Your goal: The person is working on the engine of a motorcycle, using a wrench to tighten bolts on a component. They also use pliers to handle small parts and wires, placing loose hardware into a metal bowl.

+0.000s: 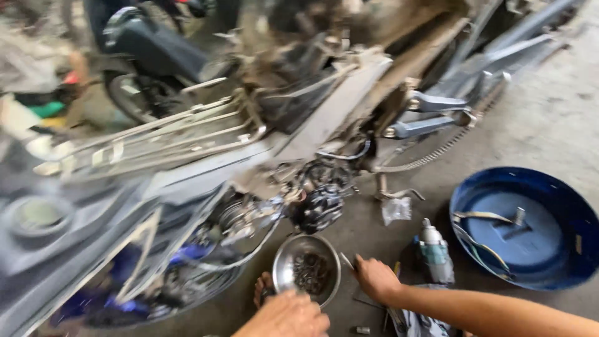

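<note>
The left hand (288, 315) rests at the near rim of a round steel bowl (284, 262) on the concrete floor (549, 118), fingers curled over the edge; whether they grip it I cannot tell. In the bowl lies a dark heap of small metal parts (310, 273), too blurred to tell apart. The right hand (376, 279) sits just right of the bowl, fingers bent down onto the floor beside a thin metal tool (347, 261); whether it has hold of the tool cannot be seen. Near that hand stands a grey-green power tool (435, 253), and past it a big blue basin (564, 249) holding a few wires (477, 240) and a small metal piece (519, 216). A clear plastic bag (397, 210) lies on the floor under a stripped motorbike (262, 143), whose engine (321, 196) hangs just above the bowl
</note>
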